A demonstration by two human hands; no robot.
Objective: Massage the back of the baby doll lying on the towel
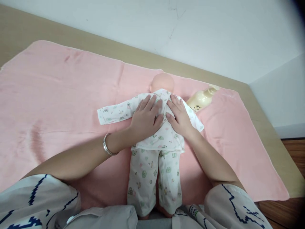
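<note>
A baby doll (pixel 162 82) lies on a pink blanket (pixel 78 79), its head toward the wall and its feet toward me. It wears a white printed long-sleeved shirt (pixel 116 113) and matching printed pants (pixel 144 178). My left hand (pixel 146 117) rests flat on the left side of the doll's chest, fingers spread. On the other side of the chest, my right hand (pixel 179 119) lies with its fingers stretched out. Neither hand grips anything. The doll's face cannot be made out; only the smooth top of its head shows above the collar.
A cream-coloured pump bottle (pixel 201 99) lies tilted on the blanket beside the doll's right-hand sleeve. The wooden table (pixel 259 111) borders the blanket, with a white wall (pixel 133 25) behind. Brown wooden flooring (pixel 294 152) shows past the table's right edge.
</note>
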